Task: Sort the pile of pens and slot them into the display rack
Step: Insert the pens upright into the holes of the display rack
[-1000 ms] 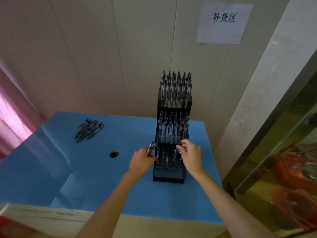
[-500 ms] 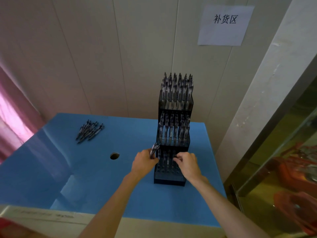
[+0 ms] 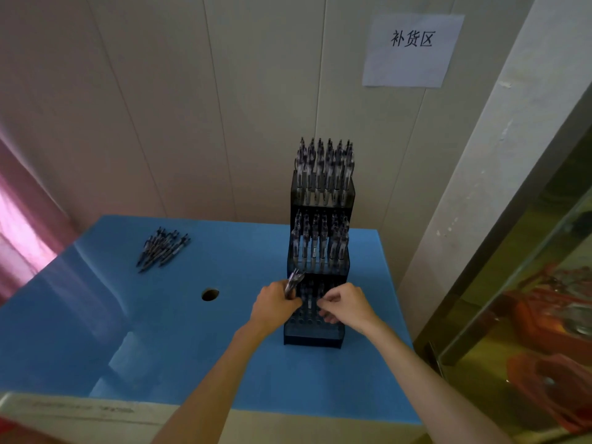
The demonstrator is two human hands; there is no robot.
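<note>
Head view, from the left: the loose pile of pens [image 3: 163, 249] lies on the blue desk [image 3: 96, 315], well apart from the rack [image 3: 315, 333]. Those pens lie flat, roughly parallel, long axes running from near-left to far-right; I cannot tell which end is the tip.

My left hand [image 3: 275, 305] has its grip curled around a small bundle of pens [image 3: 294, 278], just beside the rack's left edge at the bottom tier. The bundle tilts up and slightly right, its ends fanning out above the fist.

The rack's top two tiers look full, pens standing upright with long axes vertical. The bottom tier shows a few pens and open holes along its front rows.

My right hand [image 3: 347, 304] has its fingers bent over the bottom tier, apparently pinching something small near the holes; I cannot tell whether a pen is in that pinch.

Risks, as I judge them: the bundle could slip or splay out of the left fist, since several pens are held in one loose grasp. A pen lowered at a slant could miss its hole and jam against a neighbour. The rack is tall and narrow, so a sideways push from either hand could rock it and tip it over.
</note>
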